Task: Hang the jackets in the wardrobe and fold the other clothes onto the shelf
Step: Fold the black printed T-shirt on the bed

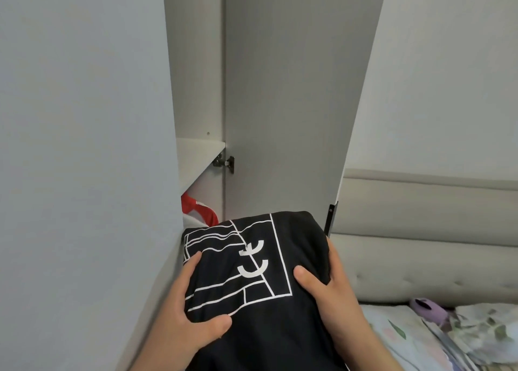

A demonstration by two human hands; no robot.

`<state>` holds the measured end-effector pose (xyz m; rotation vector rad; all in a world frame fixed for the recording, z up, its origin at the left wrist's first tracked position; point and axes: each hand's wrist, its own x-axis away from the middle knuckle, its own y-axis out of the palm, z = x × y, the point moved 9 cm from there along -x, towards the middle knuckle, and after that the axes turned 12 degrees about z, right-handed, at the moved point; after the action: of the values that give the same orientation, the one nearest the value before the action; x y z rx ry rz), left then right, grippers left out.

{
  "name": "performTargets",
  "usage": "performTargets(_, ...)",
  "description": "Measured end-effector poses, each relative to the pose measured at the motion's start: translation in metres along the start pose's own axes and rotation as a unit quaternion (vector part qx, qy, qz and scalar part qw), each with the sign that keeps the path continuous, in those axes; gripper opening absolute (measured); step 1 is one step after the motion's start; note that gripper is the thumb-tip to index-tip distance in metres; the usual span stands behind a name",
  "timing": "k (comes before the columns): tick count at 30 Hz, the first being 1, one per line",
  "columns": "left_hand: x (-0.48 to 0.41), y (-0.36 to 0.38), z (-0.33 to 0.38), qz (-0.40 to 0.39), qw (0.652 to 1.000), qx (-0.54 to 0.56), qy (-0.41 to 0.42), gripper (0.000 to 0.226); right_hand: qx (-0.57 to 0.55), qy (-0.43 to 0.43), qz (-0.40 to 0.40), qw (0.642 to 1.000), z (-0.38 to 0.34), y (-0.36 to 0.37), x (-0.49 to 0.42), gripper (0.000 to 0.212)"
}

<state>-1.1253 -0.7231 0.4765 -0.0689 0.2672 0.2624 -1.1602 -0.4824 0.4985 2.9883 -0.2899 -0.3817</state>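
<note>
A folded black garment with a white line print (pixel 252 281) is held up in front of me, between both hands. My left hand (pixel 185 309) grips its left edge, thumb on top. My right hand (pixel 328 283) grips its right edge, thumb on the print side and fingers round the side. Just beyond it stands the open wardrobe, with a white shelf (pixel 196 157) at mid height. Below that shelf a red and white piece of clothing (pixel 196 209) lies inside, partly hidden by the black garment.
The wardrobe's left door (pixel 84 146) fills the left side, and the right door (pixel 286 104) stands open ahead with a hinge (pixel 224 162). A padded beige headboard (pixel 426 244) and a bed with floral bedding (pixel 437 340) lie to the right.
</note>
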Motion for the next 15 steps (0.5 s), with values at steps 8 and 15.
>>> performTargets(8,-0.028,0.009,0.037,0.059,0.996,-0.05,0.054,0.103,0.013,-0.026,-0.048,0.998,-0.039,0.004,-0.057,0.064)
performTargets(15,-0.122,0.031,0.092,0.108,0.988,-0.064,0.094,0.104,-0.048,-0.035,-0.051,0.997,-0.051,0.03,-0.177,0.066)
